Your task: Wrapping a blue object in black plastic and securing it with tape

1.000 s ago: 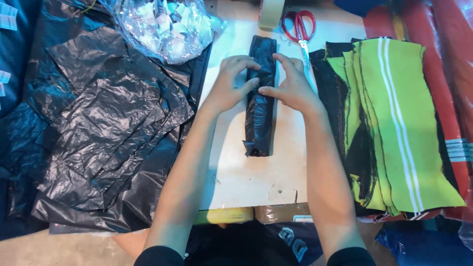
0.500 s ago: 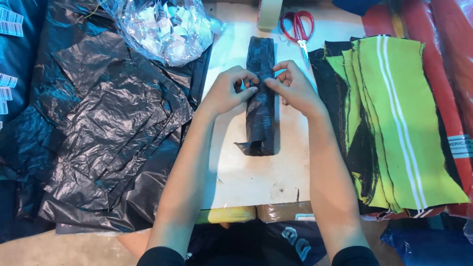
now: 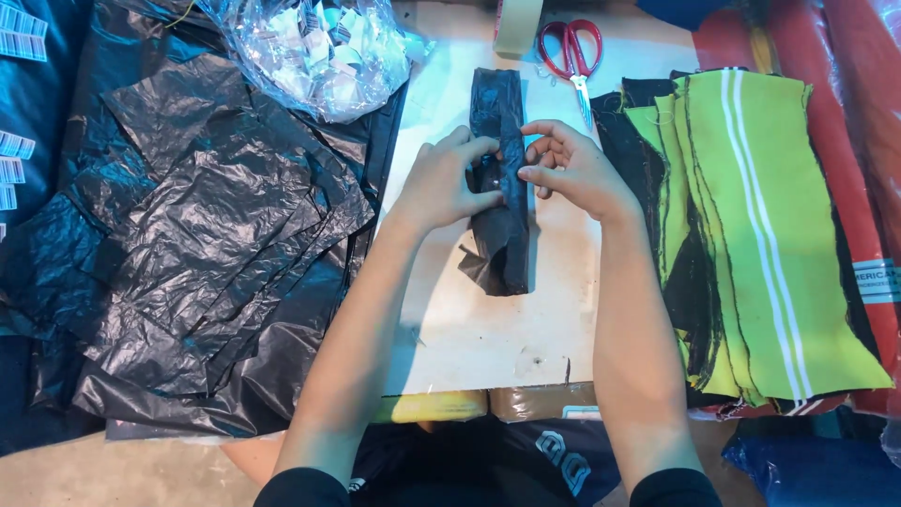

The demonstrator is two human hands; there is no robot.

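At the near edge of the pale board surface (image 3: 488,338) sit a yellow block and a brown taped package (image 3: 530,402), side by side just under the rim. The near half of the surface lies bare between the two forearms. Mid-surface, a long narrow bundle wrapped in black plastic film (image 3: 505,188) lies lengthwise, its loose end flaring toward the viewer. The left hand (image 3: 441,183) and right hand (image 3: 577,169) meet over its middle, fingers pinched on the black film from either side. To the left spreads a heap of crumpled black plastic bags (image 3: 206,244); to the right, a stack of lime-green fabric strips with white stripes (image 3: 751,225). Farther off lie red-handled scissors (image 3: 571,47), a roll of tape (image 3: 516,23) and a clear bag of white paper tags (image 3: 314,52).
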